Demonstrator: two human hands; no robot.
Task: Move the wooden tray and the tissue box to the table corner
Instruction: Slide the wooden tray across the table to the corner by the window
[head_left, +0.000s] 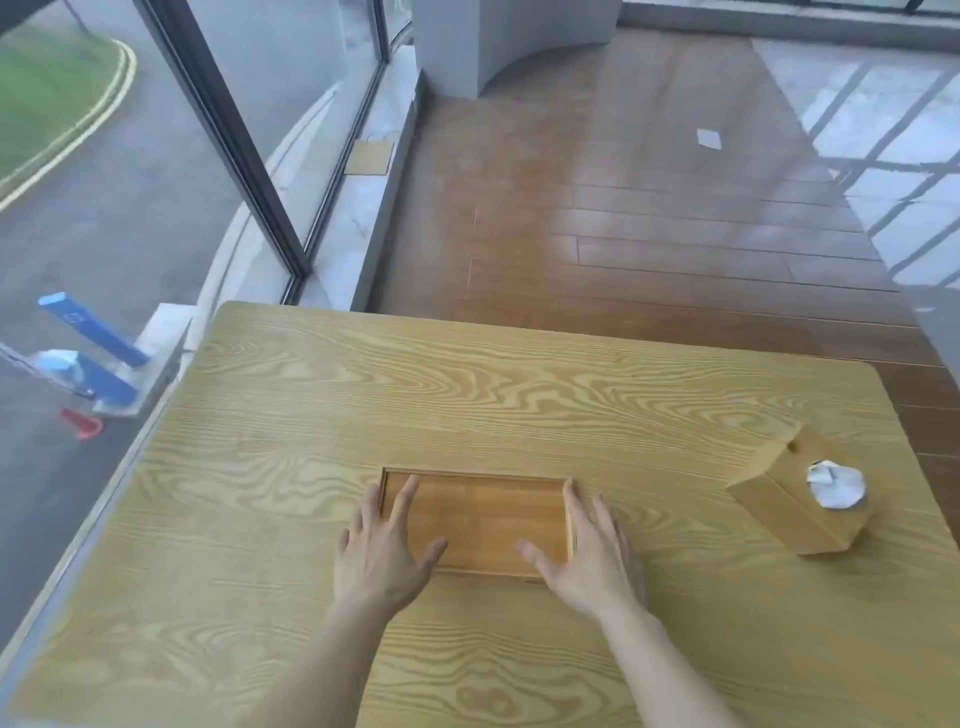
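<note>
The wooden tray (480, 522) is flanked by the left hand (382, 558) and right hand (589, 556), fingers spread wide over its ends. Nothing is gripped. The tissue box (795, 499) is seen well apart on the counter (363, 395).

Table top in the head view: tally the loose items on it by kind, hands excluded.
Wooden tray: 1
Tissue box: 1
Total: 2
</note>
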